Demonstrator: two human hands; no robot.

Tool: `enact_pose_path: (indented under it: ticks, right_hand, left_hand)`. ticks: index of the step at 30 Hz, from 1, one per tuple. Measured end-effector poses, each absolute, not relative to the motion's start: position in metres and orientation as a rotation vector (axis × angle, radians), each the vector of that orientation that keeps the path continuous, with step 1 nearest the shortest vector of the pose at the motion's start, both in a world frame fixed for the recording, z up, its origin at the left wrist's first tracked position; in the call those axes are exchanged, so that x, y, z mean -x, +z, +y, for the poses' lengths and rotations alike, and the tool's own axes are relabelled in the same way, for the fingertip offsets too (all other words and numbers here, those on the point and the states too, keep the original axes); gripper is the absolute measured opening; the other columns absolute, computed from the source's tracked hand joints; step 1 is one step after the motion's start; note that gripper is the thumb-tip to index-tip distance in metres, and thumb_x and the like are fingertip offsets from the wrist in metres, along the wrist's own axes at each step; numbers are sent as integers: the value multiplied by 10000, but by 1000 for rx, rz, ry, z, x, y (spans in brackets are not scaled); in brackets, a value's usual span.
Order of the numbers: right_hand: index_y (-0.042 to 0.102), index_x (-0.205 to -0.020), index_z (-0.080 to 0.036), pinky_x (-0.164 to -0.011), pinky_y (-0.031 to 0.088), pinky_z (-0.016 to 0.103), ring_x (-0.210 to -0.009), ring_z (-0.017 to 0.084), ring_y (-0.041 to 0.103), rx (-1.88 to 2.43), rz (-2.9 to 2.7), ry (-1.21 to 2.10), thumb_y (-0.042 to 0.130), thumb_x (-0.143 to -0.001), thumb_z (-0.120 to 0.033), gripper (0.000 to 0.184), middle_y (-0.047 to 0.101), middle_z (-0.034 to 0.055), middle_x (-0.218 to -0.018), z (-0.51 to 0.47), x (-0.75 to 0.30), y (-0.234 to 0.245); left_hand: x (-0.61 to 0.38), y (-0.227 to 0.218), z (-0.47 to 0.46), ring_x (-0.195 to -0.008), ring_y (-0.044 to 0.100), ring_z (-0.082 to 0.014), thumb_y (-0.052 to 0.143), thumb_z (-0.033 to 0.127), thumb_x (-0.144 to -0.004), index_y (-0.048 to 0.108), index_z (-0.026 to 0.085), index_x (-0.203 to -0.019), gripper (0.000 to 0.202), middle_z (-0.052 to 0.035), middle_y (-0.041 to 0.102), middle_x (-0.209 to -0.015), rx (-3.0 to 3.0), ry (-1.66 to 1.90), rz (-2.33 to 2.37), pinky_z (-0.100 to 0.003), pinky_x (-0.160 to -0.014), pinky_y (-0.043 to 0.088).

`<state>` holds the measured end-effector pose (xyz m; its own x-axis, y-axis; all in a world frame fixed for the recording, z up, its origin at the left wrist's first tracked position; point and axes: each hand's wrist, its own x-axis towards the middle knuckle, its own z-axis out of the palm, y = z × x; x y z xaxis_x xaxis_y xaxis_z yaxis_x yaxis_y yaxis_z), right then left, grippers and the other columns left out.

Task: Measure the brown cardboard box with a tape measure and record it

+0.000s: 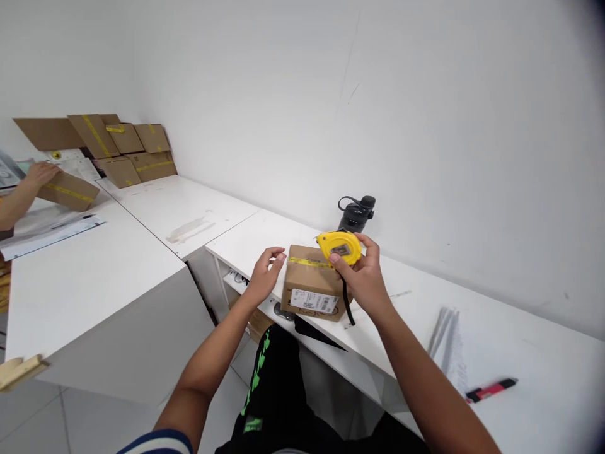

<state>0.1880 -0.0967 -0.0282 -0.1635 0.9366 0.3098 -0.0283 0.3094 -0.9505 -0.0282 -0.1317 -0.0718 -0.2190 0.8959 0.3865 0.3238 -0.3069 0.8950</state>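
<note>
Our right hand (363, 277) grips the yellow tape measure (339, 247) atop the box (309, 284); left hand (265, 274) released. Tape (309, 262) runs leftward across the box top. The box's white label (314, 301) is unreadable.

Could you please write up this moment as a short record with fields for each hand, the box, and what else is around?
right hand: holds a yellow tape measure over the box top
left hand: open, at the box's left edge
cardboard box: on the white desk, label facing the camera
behind box: black bottle
desk, right: red-and-black marker
far left: another person's hand on a taped box
</note>
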Motion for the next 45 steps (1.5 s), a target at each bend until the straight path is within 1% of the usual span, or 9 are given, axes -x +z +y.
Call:
enact_pose_path:
  ticks: [2, 5, 7, 10, 14, 17, 22, 25, 45]
  right_hand:
    - [356, -1346, -299, -711, 578, 348, -856, 199, 662, 800, -1639, 1040, 722, -782, -503, 703, 647, 45, -1084, -97, -196, -23]
    - [462, -1317, -313, -866, 549, 384, -1106, 240, 612, 728, -1913, 865, 705, -818, -467, 576, 582, 64, -1300, -96, -208, -14]
    - [485, -1350, -331, -901, 532, 395, -1167, 258, 585, 751, -2045, 730, 682, -840, -463, 562, 543, 63, -1383, -95, -216, -9]
    - [456, -1415, -361, -908, 527, 398, -1140, 255, 602, 778, -2188, 632, 640, -868, -469, 587, 540, 46, -1415, -91, -233, -1]
    - [416, -1463, -377, -919, 522, 386, -1088, 238, 619, 899, -2233, 590, 627, -867, -496, 643, 557, 31, -1412, -71, -275, -2]
    - [380, -1493, -378, -849, 546, 367, -979, 217, 638, 1100, -2178, 619, 624, -849, -547, 709, 581, 29, -1383, -51, -311, -18]
    - [397, -1492, -328, -858, 541, 371, -916, 210, 631, 1212, -2212, 757, 592, -850, -560, 710, 617, 30, -1342, -42, -324, -45]
    - [379, -1492, -365, -888, 530, 402, -940, 224, 632, 1215, -2209, 708, 546, -874, -554, 667, 605, 17, -1362, -50, -311, -46]
    - [372, -1476, -374, -784, 533, 398, -858, 235, 635, 1274, -2194, 598, 501, -891, -572, 631, 674, 21, -1178, -63, -308, -51]
  left_hand:
    - [21, -44, -131, -974, 613, -201, 393, 601, -945, 638, 173, -1003, 497, -68, 677, -958, -1580, 1485, 1408, -347, -922, 442]
    - [10, -16, -130, -726, 549, -146, 429, 640, -912, 602, 164, -787, 522, -10, 589, -722, -1578, 1337, 1256, -282, -730, 432]
    - [4, -9, -128, -615, 465, -107, 535, 638, -860, 534, 165, -688, 504, 21, 506, -640, -1548, 1244, 1162, -250, -626, 376]
    - [3, -10, -123, -546, 389, -78, 638, 585, -810, 512, 162, -672, 463, 44, 441, -590, -1463, 1107, 1046, -232, -557, 301]
    - [25, -22, -113, -538, 377, -83, 661, 515, -784, 519, 168, -663, 394, 48, 420, -575, -1404, 1169, 1102, -237, -551, 307]
    - [51, -36, -107, -568, 403, -102, 621, 497, -792, 485, 178, -601, 396, 31, 447, -584, -1464, 1203, 1337, -253, -577, 338]
    - [61, -62, -101, -560, 374, -111, 558, 599, -817, 477, 184, -614, 469, 25, 429, -587, -1535, 878, 1394, -261, -553, 309]
    - [51, -71, -97, -558, 353, -111, 535, 665, -808, 479, 184, -644, 512, 30, 399, -594, -1527, 876, 1373, -256, -535, 293]
    - [44, -67, -98, -577, 365, -113, 516, 648, -822, 457, 184, -645, 500, 23, 397, -624, -1526, 868, 1329, -257, -543, 323]
